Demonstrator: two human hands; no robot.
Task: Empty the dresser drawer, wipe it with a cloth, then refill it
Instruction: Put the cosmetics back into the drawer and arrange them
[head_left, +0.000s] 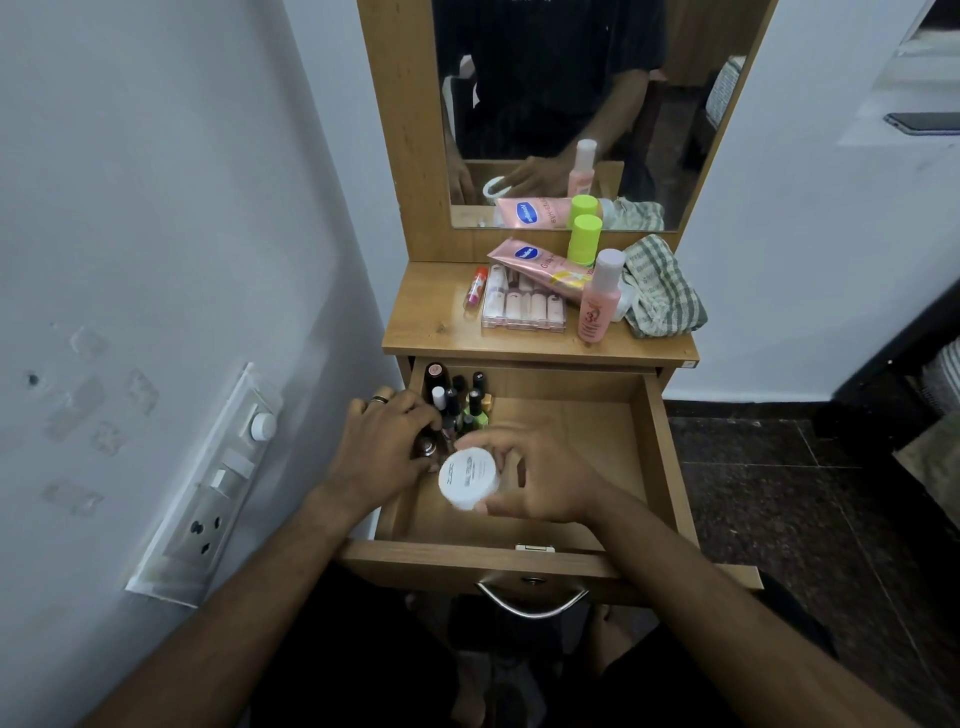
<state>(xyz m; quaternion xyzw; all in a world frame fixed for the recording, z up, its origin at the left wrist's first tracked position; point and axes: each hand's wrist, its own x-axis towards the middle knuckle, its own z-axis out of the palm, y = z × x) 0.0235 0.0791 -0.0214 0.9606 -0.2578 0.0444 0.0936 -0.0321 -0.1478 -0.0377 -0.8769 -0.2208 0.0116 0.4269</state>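
inside, open drawer (654, 467) with nail polish bottles (460, 402) under left hand's (382, 449) curled fingers, white jar (469, 478) in right hand's (540, 480) grip

Right hand (540, 480) holds white jar (469, 478) over open drawer (655, 457).

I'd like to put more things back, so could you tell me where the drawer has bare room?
The drawer floor is bare right of the white jar, up to the right wall. The back left corner is crowded with small bottles, with the left hand among them.
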